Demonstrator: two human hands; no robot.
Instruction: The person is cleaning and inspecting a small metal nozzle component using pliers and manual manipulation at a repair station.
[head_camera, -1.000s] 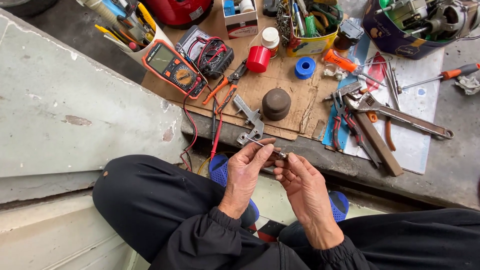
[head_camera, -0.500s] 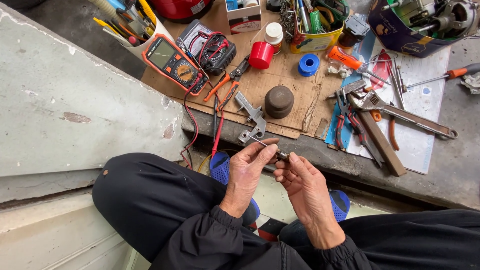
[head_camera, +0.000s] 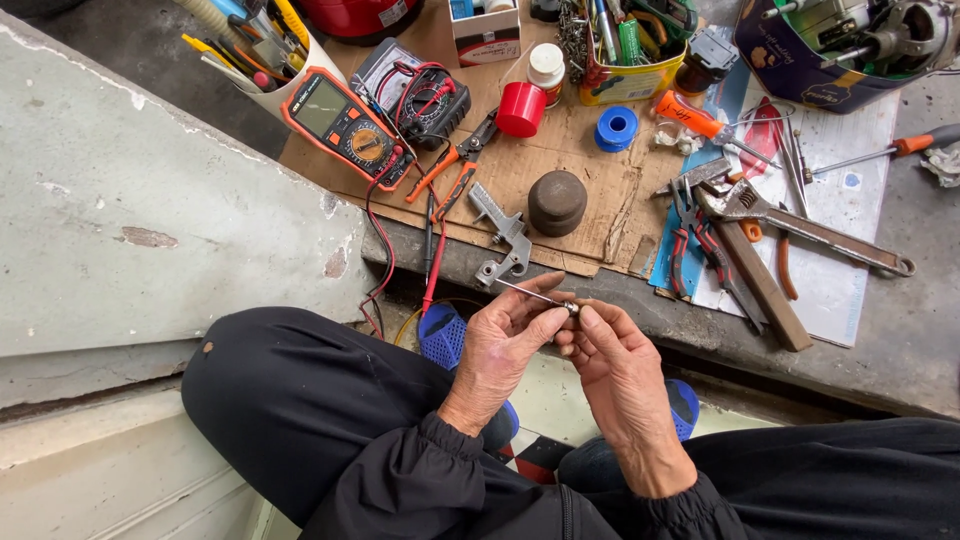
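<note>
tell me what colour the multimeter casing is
Orange, with a dark face; the multimeter shows in the head view.

Open gap ahead of hands (head_camera: 560, 345); metal bracket (head_camera: 503, 236) just beyond.

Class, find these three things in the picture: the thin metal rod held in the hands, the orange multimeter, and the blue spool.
thin metal rod (head_camera: 528, 293), head view, on the bare middle of its shaft.
orange multimeter (head_camera: 347, 128), head view, on its dark front face.
blue spool (head_camera: 616, 129), head view, on its top ring.
</note>
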